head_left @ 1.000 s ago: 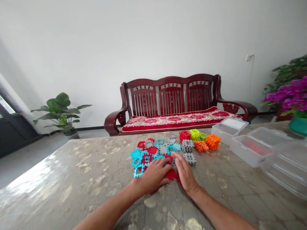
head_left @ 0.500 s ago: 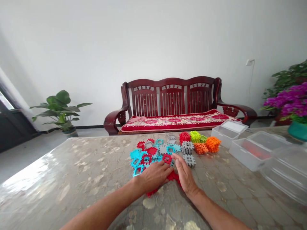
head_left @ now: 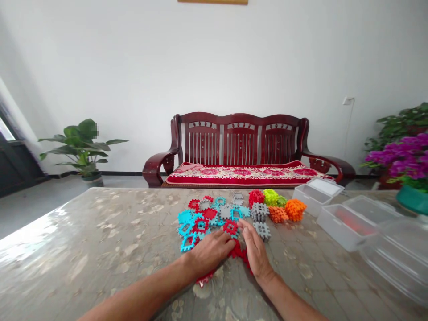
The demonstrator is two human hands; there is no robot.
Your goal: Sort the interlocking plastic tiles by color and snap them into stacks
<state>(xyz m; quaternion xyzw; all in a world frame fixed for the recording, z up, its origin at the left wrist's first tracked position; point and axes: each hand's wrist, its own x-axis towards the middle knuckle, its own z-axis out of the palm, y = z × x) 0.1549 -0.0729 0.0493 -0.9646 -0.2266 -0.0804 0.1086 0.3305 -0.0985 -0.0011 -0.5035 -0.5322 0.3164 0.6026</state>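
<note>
My left hand (head_left: 214, 250) lies palm down on the near part of a loose heap of toothed plastic building pieces, its fingers stretched over them and partly hidden. My right hand (head_left: 256, 250) stands on its edge at the heap's right side, fingers extended and thumb up. Between my hands are red pieces (head_left: 236, 250), partly covered. A red square piece with holes (head_left: 230, 228) lies just beyond my fingertips. Bright blue pieces (head_left: 187, 242) spread out to the left. A grey stack (head_left: 261, 230) sits right beside my right fingers.
Sorted stacks stand behind on the right: red (head_left: 256, 197), yellow-green (head_left: 270, 196), orange (head_left: 295, 210) and grey (head_left: 259, 212). Clear plastic boxes (head_left: 337, 232) stand farther right on the patterned table (head_left: 110, 249). A wooden bench (head_left: 240, 138) is beyond the table.
The view has tilted up slightly, so everything sits a little lower. My hands stay at the heap; the left fingers have drawn back slightly from the red square piece.
</note>
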